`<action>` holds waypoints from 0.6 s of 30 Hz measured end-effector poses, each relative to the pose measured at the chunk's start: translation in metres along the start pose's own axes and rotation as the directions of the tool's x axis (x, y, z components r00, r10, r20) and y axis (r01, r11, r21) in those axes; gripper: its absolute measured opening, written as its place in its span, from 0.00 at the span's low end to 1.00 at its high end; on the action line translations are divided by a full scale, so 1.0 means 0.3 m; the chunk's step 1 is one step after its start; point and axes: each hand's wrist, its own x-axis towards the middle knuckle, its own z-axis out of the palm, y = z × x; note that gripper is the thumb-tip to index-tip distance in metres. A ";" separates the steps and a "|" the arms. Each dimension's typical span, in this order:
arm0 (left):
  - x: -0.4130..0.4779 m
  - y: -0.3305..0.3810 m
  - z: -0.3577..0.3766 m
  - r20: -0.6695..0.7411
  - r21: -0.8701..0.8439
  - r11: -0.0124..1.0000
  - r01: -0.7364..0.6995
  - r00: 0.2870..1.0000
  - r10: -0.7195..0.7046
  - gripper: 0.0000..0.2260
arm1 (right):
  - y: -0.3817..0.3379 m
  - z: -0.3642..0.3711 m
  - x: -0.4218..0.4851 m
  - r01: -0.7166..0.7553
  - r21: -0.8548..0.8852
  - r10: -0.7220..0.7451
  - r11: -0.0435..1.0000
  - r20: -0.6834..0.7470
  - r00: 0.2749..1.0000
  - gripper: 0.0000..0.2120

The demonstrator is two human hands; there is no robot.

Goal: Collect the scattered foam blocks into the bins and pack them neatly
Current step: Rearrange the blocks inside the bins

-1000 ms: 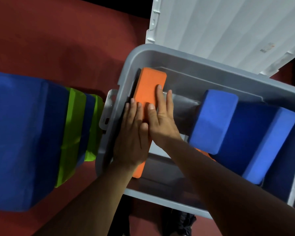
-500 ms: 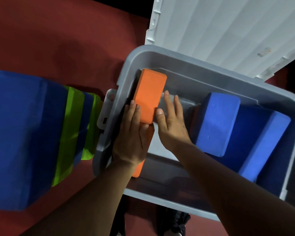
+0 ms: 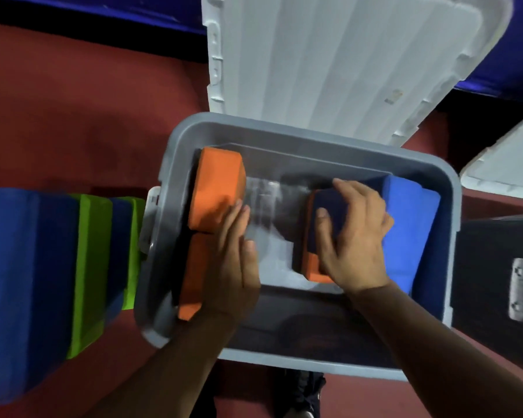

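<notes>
Foam blocks [image 3: 216, 191]: packing step, inside the grey bin [image 3: 314, 365], white lid [image 3: 344, 55] open.

Left hand [image 3: 233, 257] lies flat, fingers straight and together, pressing two orange blocks [image 3: 194, 276] against the bin's left wall. Right hand [image 3: 354, 233] has its fingers curled over a dark blue block [image 3: 334, 202] mid-bin. A bright blue block [image 3: 405, 230] stands near the right wall. Judged: tidying rows, not collecting. The next move likely calls for sliding the gripped block squarely against a neighbour. More blue and green blocks [image 3: 88, 267] wait outside, at the bin's left. Versus half a second ago, the right hand has left the orange block's side and crossed to the blue one; the left hand is unchanged.
</notes>
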 end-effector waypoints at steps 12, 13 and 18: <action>0.022 0.311 0.368 0.359 -0.141 0.971 0.195 0.924 -0.134 0.37 | 0.190 -0.160 -0.107 -0.593 0.219 0.550 0.775 0.229 0.803 0.29; 0.024 0.322 0.380 0.365 -0.147 0.963 0.225 0.918 -0.158 0.36 | 0.187 -0.151 -0.106 -0.604 0.236 0.551 0.761 0.258 0.794 0.30; 0.017 0.335 0.371 0.306 -0.137 0.942 0.306 0.918 -0.253 0.36 | 0.130 -0.111 -0.103 -0.600 0.276 0.540 0.751 0.268 0.798 0.29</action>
